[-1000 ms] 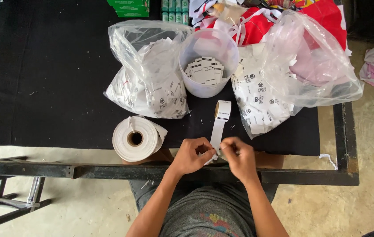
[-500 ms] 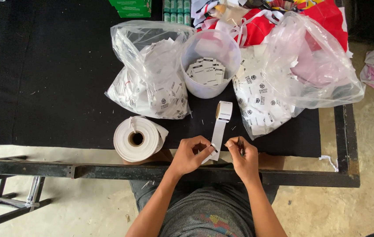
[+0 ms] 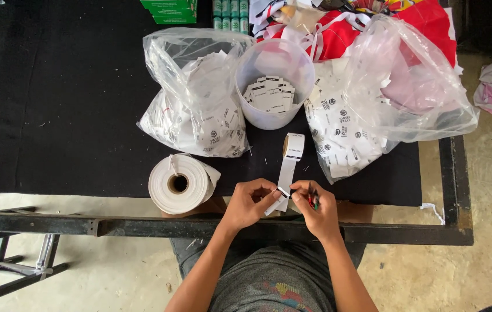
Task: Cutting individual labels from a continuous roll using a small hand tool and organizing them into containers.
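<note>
Both hands' fingers (image 3: 275, 195) pinch the label strip (image 3: 286, 173) between left hand (image 3: 250, 203) and right hand (image 3: 315, 209).

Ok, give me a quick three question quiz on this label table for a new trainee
1. True or false: the large white roll lies to the left of the narrow label strip.
2. What sits between the two clear plastic bags? A) a metal tray B) a translucent plastic tub C) a cardboard box
3. Which hand also holds a thin red and green tool?

Key
1. True.
2. B; the tub stands between the left bag and the right bag and holds small white tags.
3. The right hand; the left hand pinches only the strip.
</note>
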